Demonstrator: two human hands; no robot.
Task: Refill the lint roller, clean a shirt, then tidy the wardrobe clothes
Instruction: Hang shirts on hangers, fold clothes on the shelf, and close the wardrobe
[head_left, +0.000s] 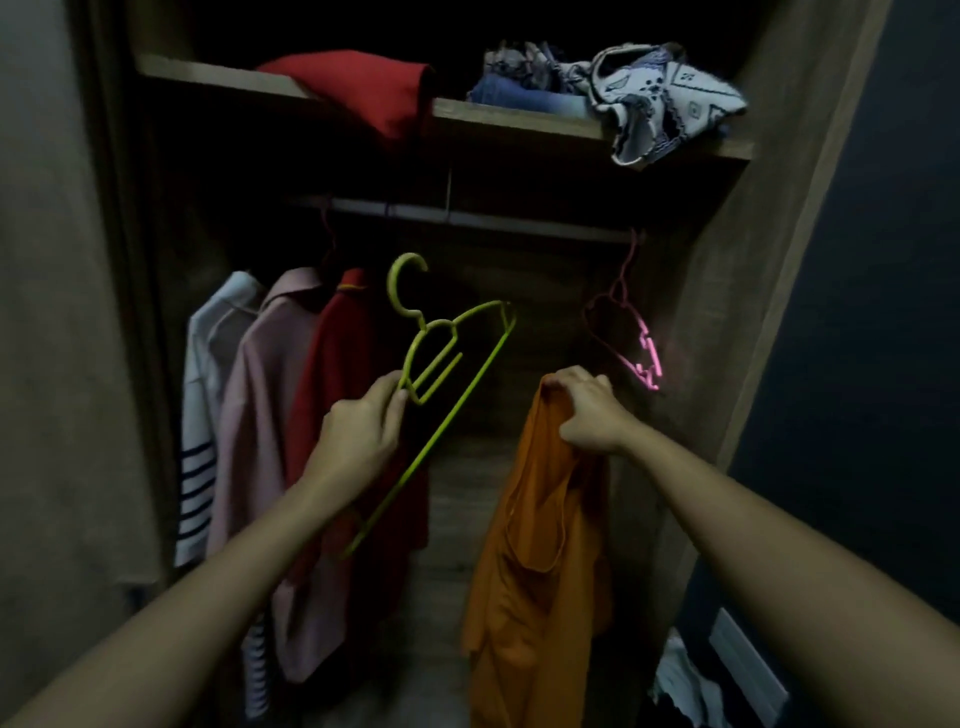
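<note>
Two hands work inside the wardrobe. The left hand pinches the green hanger at its shoulder, fingers curled round it. The right hand grips the bunched neck of the orange shirt, which hangs at 4 o'clock of the hanger, apart from it. Held so bunched, the neck may slip off a hanger arm; the tilted hanger may also snag the red shirt at its 9 o'clock. At 12 o'clock runs the rail, a pink hanger near its right end. The shelf above carries clothes, one overhanging. Light is dim.
</note>
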